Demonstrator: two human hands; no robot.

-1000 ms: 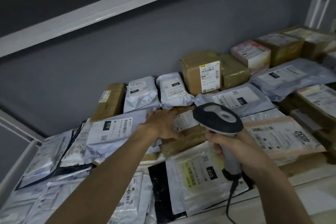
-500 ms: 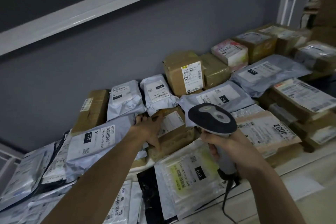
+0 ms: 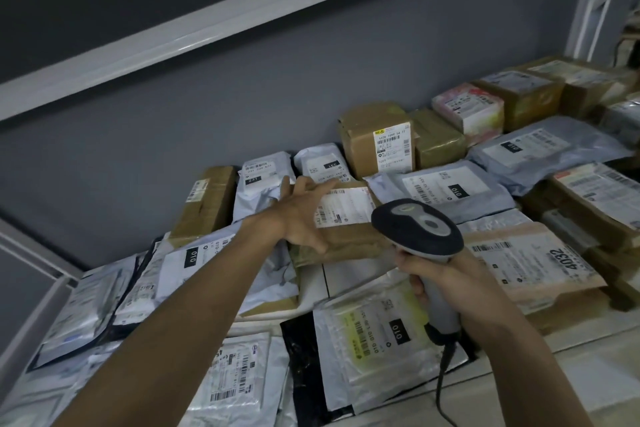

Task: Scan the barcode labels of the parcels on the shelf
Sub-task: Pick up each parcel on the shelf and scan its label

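Our right hand (image 3: 446, 274) is wrapped around the grey handle of the barcode scanner (image 3: 417, 230), head aimed at the brown taped parcel (image 3: 341, 236) mid-shelf. Our left hand (image 3: 303, 210) lies open, fingers spread, on that parcel's left end, right beside its white barcode label (image 3: 346, 206). Grey poly mailers are piled all around.

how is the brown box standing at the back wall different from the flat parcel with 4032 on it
The brown box stands upright against the wall, label facing forward; the 4032 parcel lies flat, label facing up. The box is tall and blocky, the parcel thin and wide. The box's label covers only one lower corner of its front, while the parcel's label spans most of its top. Both are brown, with white barcode labels, and neither hand touches them.
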